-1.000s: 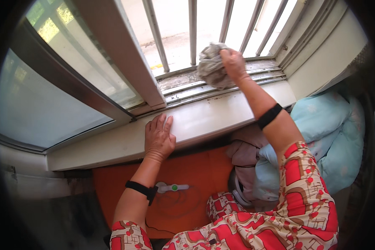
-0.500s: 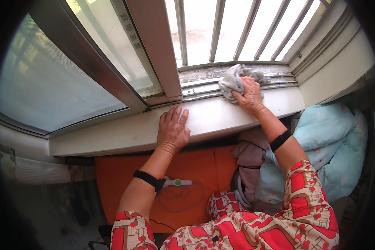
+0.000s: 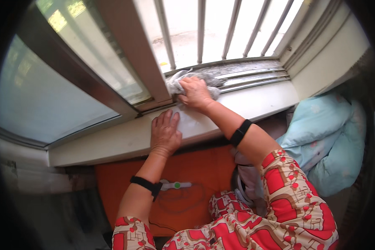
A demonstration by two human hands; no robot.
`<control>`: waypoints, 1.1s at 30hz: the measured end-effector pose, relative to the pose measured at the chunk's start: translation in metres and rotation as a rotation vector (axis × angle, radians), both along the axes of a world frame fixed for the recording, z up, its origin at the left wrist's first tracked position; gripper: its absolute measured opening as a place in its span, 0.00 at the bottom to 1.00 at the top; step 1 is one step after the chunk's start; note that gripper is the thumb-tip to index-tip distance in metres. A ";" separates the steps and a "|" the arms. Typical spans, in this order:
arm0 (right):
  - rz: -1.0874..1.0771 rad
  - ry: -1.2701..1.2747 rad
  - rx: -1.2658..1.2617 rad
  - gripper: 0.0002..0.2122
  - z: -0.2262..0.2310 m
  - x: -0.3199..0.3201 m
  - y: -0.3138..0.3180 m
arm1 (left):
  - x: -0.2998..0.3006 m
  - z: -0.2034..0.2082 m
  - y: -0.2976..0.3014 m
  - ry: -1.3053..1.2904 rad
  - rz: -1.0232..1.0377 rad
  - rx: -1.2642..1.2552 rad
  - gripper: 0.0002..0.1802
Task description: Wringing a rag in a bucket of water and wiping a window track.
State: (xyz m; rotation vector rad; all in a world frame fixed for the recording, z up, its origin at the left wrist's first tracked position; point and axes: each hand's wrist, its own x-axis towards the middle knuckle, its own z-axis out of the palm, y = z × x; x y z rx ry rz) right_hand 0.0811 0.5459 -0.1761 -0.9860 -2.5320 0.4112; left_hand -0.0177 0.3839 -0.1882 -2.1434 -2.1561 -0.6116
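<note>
My right hand point(image 3: 196, 92) grips a crumpled grey-white rag point(image 3: 212, 79) and presses it into the window track point(image 3: 254, 77), close against the edge of the sliding window frame point(image 3: 131, 50). Part of the rag is hidden under my fingers. On the white windowsill point(image 3: 254, 100), my left hand point(image 3: 165, 132) lies flat with nothing in it, its fingers stretched toward the foot of the frame. Beyond the track stand upright metal bars point(image 3: 201, 33).
Below the sill is an orange surface point(image 3: 196, 166) with a white device with a green button point(image 3: 177, 185) and its cord. A pale blue quilt point(image 3: 321, 129) is heaped at the right. Frosted glass point(image 3: 50, 104) fills the left side.
My right hand has slid the rag leftward along the track, from its middle to beside the sliding frame. My left hand stays resting on the sill.
</note>
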 end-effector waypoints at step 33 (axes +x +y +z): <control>-0.506 -0.514 0.010 0.18 0.017 0.097 0.092 | -0.006 -0.005 -0.003 0.027 -0.010 0.018 0.28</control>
